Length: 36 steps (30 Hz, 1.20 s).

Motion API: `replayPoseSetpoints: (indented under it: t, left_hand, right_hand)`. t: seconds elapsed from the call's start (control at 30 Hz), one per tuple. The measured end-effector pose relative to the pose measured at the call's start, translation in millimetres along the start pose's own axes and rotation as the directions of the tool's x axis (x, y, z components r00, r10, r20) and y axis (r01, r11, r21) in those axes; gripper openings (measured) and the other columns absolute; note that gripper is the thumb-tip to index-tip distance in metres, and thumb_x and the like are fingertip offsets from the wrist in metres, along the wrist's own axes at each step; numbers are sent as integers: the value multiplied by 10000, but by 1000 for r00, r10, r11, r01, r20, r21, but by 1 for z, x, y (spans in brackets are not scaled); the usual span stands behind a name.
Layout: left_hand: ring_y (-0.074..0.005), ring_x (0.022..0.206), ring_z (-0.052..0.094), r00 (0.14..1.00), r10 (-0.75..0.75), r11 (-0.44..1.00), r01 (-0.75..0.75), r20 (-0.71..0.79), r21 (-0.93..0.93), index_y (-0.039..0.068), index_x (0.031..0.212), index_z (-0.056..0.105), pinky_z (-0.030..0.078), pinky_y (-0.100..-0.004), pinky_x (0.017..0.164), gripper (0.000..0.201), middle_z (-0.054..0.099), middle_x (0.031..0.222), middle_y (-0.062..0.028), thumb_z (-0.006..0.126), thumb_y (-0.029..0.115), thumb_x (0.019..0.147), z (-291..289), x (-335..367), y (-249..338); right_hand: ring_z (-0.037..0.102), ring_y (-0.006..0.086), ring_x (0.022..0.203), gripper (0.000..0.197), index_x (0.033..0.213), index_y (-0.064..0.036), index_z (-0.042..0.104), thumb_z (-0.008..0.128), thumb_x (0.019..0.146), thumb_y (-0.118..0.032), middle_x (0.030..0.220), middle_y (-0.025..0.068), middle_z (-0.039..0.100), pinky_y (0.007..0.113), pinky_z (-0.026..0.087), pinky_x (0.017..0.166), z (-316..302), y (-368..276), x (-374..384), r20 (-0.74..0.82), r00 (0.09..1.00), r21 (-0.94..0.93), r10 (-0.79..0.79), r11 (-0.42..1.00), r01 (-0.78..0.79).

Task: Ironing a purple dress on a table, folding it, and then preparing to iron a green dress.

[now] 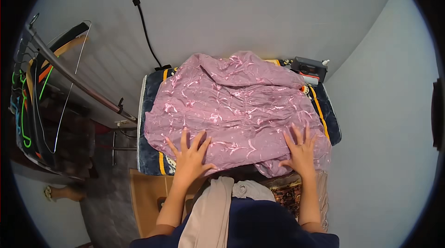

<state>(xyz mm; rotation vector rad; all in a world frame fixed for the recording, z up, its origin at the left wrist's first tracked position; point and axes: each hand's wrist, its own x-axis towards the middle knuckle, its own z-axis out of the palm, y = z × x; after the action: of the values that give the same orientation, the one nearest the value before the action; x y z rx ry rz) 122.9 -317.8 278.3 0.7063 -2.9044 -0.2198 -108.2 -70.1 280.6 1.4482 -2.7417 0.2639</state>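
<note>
A mauve garment (232,109) with shiny pink embroidered sprigs lies spread over a table covered with a dark blue patterned blanket (150,150). Gathers run across its middle, and one sleeve-like part is folded along the far side. Its exact kind I cannot tell. My left hand (191,157) rests flat on the near left part, fingers spread. On the near right part lies my right hand (300,153), also with fingers apart and a ring on one finger. Between the hands, the near edge of the cloth hangs over the table's front.
At the back right corner stands a dark box-like device (309,68) beside a small red and white object (309,79). A metal rail (88,81) with several hangers is on the left. A black cable (144,25) runs down the grey wall. Cardboard (141,192) lies below at left.
</note>
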Motion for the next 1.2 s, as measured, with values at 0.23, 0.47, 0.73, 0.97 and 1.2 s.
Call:
replayPoseSetpoints:
  t: [0.23, 0.47, 0.73, 0.97, 1.2]
  left_hand:
    - [-325, 1339, 288, 968, 118, 986, -88, -221, 141, 129, 793, 698, 15, -783, 993, 131, 541, 1191, 50, 714, 175, 671, 23, 15, -10]
    - [-385, 1337, 244, 993, 109, 994, -110, 54, 10, 140, 772, 735, 12, -787, 984, 191, 519, 1220, 23, 735, 301, 670, -40, -14, -6]
    - [-409, 1358, 190, 976, -100, 983, 66, -194, -171, 245, 1028, 708, -12, -751, 1002, 370, 405, 1396, -38, 739, 422, 705, -44, 74, -59]
    - [-407, 1347, 228, 840, -478, 860, 507, -255, 57, 82, 991, 695, 45, -796, 961, 482, 385, 1413, -51, 772, 431, 666, 8, 169, -111]
    - [-359, 1292, 314, 775, -472, 852, 524, -420, 8, 87, 789, 695, 56, -779, 982, 277, 501, 1219, -16, 768, 330, 677, 27, 164, -127]
  right_hand:
    - [265, 342, 1376, 258, 743, -186, 754, 706, 520, -66, 1314, -24, 523, 651, 63, 1115, 5, 4, 11, -310, 947, -65, -91, 995, 74]
    - [133, 428, 1401, 355, 876, -205, 752, 757, 529, -130, 1386, -12, 433, 656, 13, 1113, -51, -1, -17, 92, 981, 44, -173, 985, 169]
    - [76, 439, 1405, 552, 1112, -259, 698, 761, 634, -527, 1511, 70, 268, 651, 12, 1090, -34, 55, 56, -176, 980, 51, 92, 995, -84]
    - [110, 417, 1404, 572, 1011, -127, 731, 731, 659, -578, 1502, 92, 290, 667, 33, 1080, 12, 70, 138, -94, 848, -48, 522, 848, -527]
    - [235, 337, 1381, 359, 858, -87, 737, 818, 624, -347, 1363, 104, 456, 648, 70, 1095, 26, 77, 148, -317, 871, 7, 376, 919, -394]
